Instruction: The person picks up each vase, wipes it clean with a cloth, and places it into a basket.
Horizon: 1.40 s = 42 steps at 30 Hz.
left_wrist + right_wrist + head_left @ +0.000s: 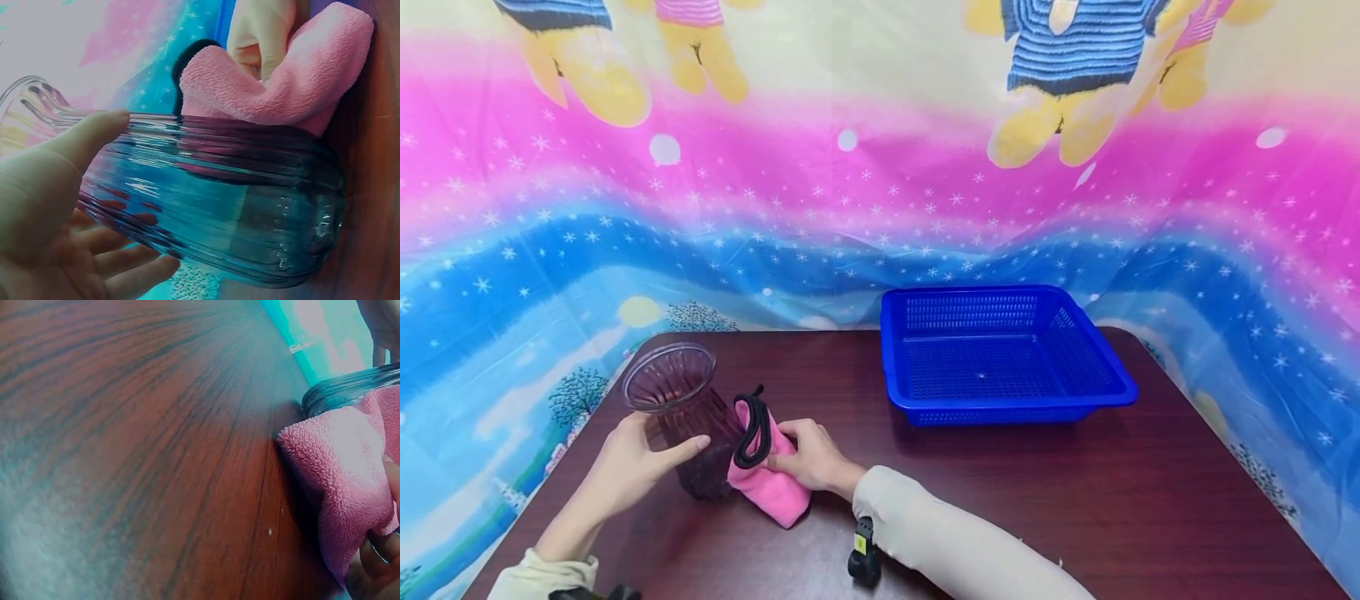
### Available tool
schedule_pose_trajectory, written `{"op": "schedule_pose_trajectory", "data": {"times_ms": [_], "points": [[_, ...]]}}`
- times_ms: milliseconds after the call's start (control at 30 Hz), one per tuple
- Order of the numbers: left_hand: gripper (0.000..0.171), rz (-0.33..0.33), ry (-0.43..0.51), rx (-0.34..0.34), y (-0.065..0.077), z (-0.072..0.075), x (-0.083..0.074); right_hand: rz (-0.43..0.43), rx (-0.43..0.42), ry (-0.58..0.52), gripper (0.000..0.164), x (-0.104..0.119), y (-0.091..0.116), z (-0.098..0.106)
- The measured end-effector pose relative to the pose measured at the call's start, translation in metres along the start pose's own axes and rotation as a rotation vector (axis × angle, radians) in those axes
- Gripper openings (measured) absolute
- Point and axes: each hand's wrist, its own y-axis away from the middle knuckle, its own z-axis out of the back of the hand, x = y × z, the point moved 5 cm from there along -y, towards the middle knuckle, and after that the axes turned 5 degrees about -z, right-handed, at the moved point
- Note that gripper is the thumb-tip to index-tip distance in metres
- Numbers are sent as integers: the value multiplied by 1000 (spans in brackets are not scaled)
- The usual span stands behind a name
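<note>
A ribbed, purple-tinted glass vase (711,421) with a flared rim is at the left side of the table, its base down at the tabletop. My left hand (628,462) holds it below the rim, thumb on the near side and fingers behind the glass (237,200). Against the vase's right side lies a folded pink towel (775,496) with black edging. My right hand (812,454) pinches this towel, with the thumb at its black-edged fold. In the right wrist view the fluffy cloth (340,462) touches the lower part of the vase; some right fingers are cut off by the frame.
A blue plastic basket (1007,412) with perforated walls stands at the back right of the dark brown wooden table (1045,508). Behind and beside the table hangs a colourful printed curtain (850,200).
</note>
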Motion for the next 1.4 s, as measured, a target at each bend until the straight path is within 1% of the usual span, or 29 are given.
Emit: {"op": "schedule_pose_trajectory", "data": {"times_ms": [100, 167, 267, 367, 500, 633, 700, 800, 1033, 1267, 1400], "points": [[65, -22, -8, 23, -1, 0, 1, -6, 0, -2, 19, -1, -1, -1], [65, -53, 7, 36, -3, -1, 2, -6, -2, -3, 19, -1, -1, -1], [62, -128, 70, 46, -7, -1, 5, -6, -6, -5, 19, -3, -2, -1], [62, -196, 169, 58, -10, -1, 6, -14, -4, -14, 21, -3, -3, -2], [65, -255, 216, 45, -13, 0, 8, -33, 3, -24, 24, -3, -2, -2], [67, -260, 215, 35, -13, 0, 10, -34, -2, -22, 23, -2, -2, -3], [68, -258, 218, 35, -14, 0, 10, -18, -10, -9, 22, -1, -2, -2], [68, -250, 188, 31, -14, 0, 10, -13, -12, -8, 21, -1, -2, -1], [63, -234, 166, 70, -15, -2, 11, -50, 4, -25, 23, -3, -3, -1], [62, -208, 75, 61, -14, -2, 12, -51, 6, -29, 24, -5, -2, -2], [64, -211, 58, 52, -14, -2, 11, -52, 4, -30, 25, -5, -1, -2]]}}
